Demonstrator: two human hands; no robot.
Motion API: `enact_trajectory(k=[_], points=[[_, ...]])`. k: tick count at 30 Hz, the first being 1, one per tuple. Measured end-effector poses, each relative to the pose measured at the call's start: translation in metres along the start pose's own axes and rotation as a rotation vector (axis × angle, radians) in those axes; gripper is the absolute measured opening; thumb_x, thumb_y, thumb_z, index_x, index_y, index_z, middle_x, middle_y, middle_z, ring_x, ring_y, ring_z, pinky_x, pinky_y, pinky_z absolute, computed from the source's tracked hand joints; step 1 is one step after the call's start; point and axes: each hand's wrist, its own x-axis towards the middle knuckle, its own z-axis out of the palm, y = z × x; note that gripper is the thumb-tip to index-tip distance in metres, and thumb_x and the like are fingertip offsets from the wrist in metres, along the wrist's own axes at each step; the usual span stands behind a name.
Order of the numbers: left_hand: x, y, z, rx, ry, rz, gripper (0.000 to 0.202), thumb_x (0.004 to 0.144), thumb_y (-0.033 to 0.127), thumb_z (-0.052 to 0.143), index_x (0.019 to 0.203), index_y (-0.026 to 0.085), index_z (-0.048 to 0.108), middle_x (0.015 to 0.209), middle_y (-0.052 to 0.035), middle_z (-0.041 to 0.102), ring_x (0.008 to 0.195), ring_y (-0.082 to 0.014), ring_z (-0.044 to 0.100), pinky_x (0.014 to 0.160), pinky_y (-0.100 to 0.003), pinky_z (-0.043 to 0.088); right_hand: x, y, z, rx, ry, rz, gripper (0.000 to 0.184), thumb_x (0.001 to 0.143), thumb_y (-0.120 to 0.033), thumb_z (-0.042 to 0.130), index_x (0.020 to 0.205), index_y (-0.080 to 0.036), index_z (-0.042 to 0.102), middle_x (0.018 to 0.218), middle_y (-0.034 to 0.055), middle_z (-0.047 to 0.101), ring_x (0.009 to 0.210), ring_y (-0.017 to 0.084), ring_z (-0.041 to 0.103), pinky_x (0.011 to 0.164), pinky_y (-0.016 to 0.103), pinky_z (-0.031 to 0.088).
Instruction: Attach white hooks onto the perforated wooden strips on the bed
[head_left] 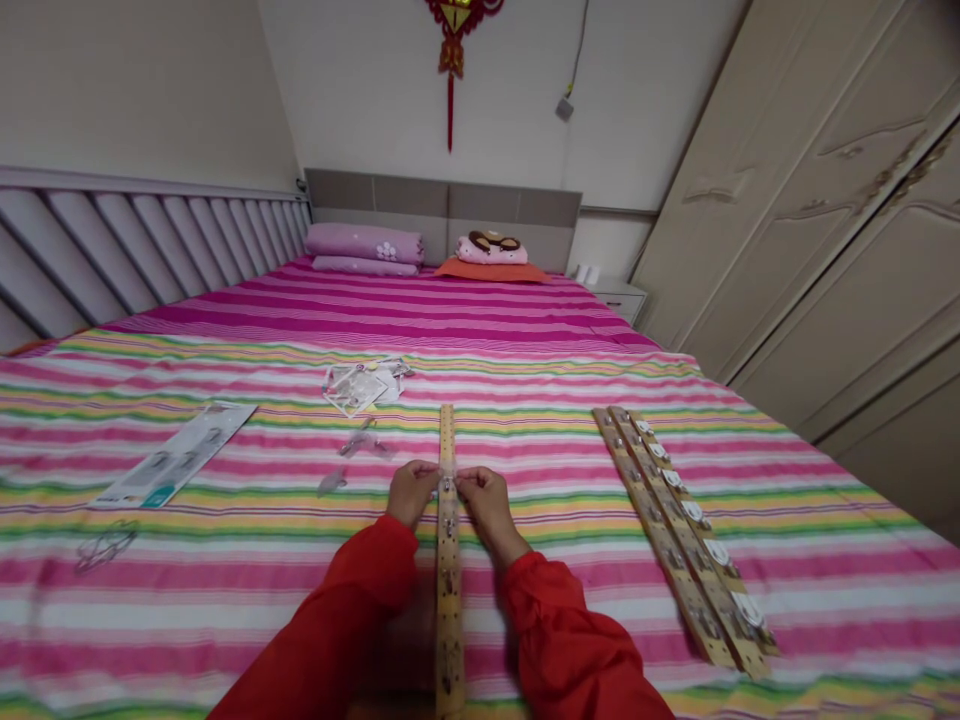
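Wooden strip (448,555) lengthwise between both hands, under the fingers.

Laid on a striped cover (555,490), pointing away from the body, with metal fittings (449,527) spaced along it. At its left edge, the left hand (411,494); at its right edge, the right hand (486,502); both apparently pinching a small clear piece (448,468) over the strip, from opposite sides. Too small to tell the exact grip. Longer toward the person, between red sleeves (574,635); shorter beyond the hands. Just left of the left hand, a small packet (332,482); well to the right, more strips (660,510) side by side; well to the left, a flat package (180,455).
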Motion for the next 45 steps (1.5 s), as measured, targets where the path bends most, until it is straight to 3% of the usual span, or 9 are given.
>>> enact_trajectory(k=[11, 16, 19, 23, 27, 31, 38, 45], points=[[-0.001, -0.002, 0.002, 0.027, 0.03, -0.02, 0.026, 0.05, 0.027, 0.072, 0.069, 0.014, 0.06, 0.053, 0.003, 0.057, 0.048, -0.009, 0.051, 0.044, -0.019, 0.034, -0.001, 0.0, 0.0, -0.033, 0.01, -0.019, 0.013, 0.056, -0.024, 0.069, 0.064, -0.016, 0.067, 0.056, -0.0006, 0.065, 0.053, 0.014, 0.056, 0.053, 0.025, 0.045], [0.002, -0.009, 0.002, 0.02, 0.035, 0.007, 0.029, 0.049, 0.03, 0.071, 0.072, 0.015, 0.059, 0.053, 0.0053, 0.054, 0.048, -0.0087, 0.049, 0.043, -0.019, 0.032, -0.001, 0.008, -0.002, -0.09, 0.013, -0.07, 0.019, 0.06, -0.024, 0.067, 0.077, -0.016, 0.07, 0.053, -0.0046, 0.06, 0.052, 0.012, 0.052, 0.053, 0.024, 0.044], [0.0, -0.01, 0.0, 0.001, -0.005, 0.05, 0.032, 0.049, 0.033, 0.071, 0.075, 0.014, 0.064, 0.054, 0.0049, 0.055, 0.051, -0.0084, 0.048, 0.047, -0.02, 0.035, -0.003, 0.009, -0.004, -0.199, -0.063, -0.185, 0.025, 0.069, -0.024, 0.061, 0.09, -0.019, 0.072, 0.068, -0.0009, 0.067, 0.064, 0.016, 0.059, 0.063, 0.028, 0.049], [-0.004, -0.009, -0.005, -0.006, -0.099, 0.062, 0.05, 0.051, 0.038, 0.072, 0.094, 0.012, 0.071, 0.06, 0.0029, 0.059, 0.056, -0.0099, 0.05, 0.052, -0.022, 0.038, -0.007, 0.005, -0.007, -0.402, -0.129, -0.319, 0.03, 0.078, -0.021, 0.053, 0.101, -0.022, 0.073, 0.088, 0.0053, 0.069, 0.085, 0.021, 0.062, 0.081, 0.034, 0.049], [-0.004, -0.008, -0.012, 0.086, -0.216, 0.07, 0.061, 0.055, 0.041, 0.071, 0.109, 0.011, 0.069, 0.063, 0.0028, 0.059, 0.057, -0.0098, 0.048, 0.051, -0.022, 0.036, -0.009, 0.001, -0.007, -0.592, -0.177, -0.326, 0.038, 0.083, -0.017, 0.047, 0.114, -0.021, 0.069, 0.084, 0.0061, 0.064, 0.081, 0.02, 0.06, 0.079, 0.032, 0.048], [0.003, -0.01, -0.016, 0.132, -0.316, 0.129, 0.063, 0.057, 0.039, 0.071, 0.114, 0.012, 0.067, 0.068, 0.002, 0.061, 0.061, -0.0106, 0.049, 0.056, -0.023, 0.039, -0.005, -0.001, -0.007, -0.682, -0.22, -0.292, 0.042, 0.084, -0.015, 0.045, 0.121, -0.021, 0.064, 0.081, 0.0049, 0.061, 0.077, 0.018, 0.058, 0.075, 0.03, 0.047], [0.017, -0.021, -0.016, 0.088, -0.423, 0.161, 0.06, 0.055, 0.037, 0.075, 0.109, 0.01, 0.069, 0.071, 0.0005, 0.065, 0.073, -0.0146, 0.055, 0.072, -0.028, 0.044, 0.004, 0.002, -0.011, -0.63, -0.286, -0.25, 0.04, 0.083, -0.02, 0.047, 0.12, -0.022, 0.065, 0.086, 0.0057, 0.066, 0.079, 0.02, 0.059, 0.08, 0.034, 0.047], [0.015, -0.024, -0.018, -0.015, -0.356, 0.044, 0.072, 0.048, 0.033, 0.082, 0.114, 0.009, 0.066, 0.076, -0.0021, 0.068, 0.069, -0.0132, 0.058, 0.07, -0.027, 0.047, 0.002, 0.009, -0.016, -0.38, -0.298, -0.25, 0.034, 0.078, -0.034, 0.057, 0.105, -0.022, 0.073, 0.085, 0.0044, 0.07, 0.083, 0.023, 0.06, 0.081, 0.038, 0.047]])
